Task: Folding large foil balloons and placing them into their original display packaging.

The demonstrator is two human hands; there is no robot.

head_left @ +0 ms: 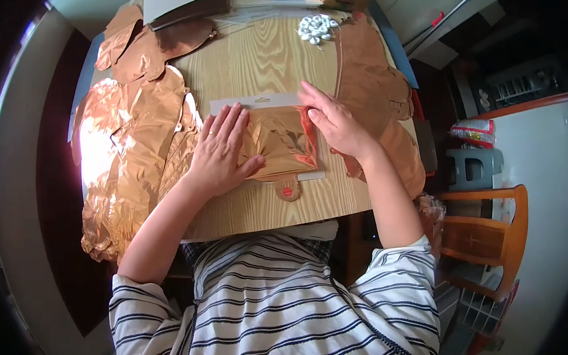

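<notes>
Foil [276,142], folded into a flat copper packet, lies on a white card [280,99] near the middle of the table [258,57], in front of the person's body. Its long axis goes from left to right, with the right end turned slightly away from the person. The card's hanging slot points to the far side; a small brown tab [288,186] with a red mark points to the near side.

From my distant post, I see the left hand [216,154] laid flat, fingers together and thumb apart. It grips nothing and presses on the foil's left part, I judge to keep the folds down. The right hand [341,126] is half open at the right edge, with nothing visible in its grasp; perhaps it smooths this edge, but I cannot tell if it touches.

Farther out, the left pile [138,147] and the right pile [372,82] of copper sheets probably lie aside to give both hands space. White coils [317,29] sit beyond.
</notes>
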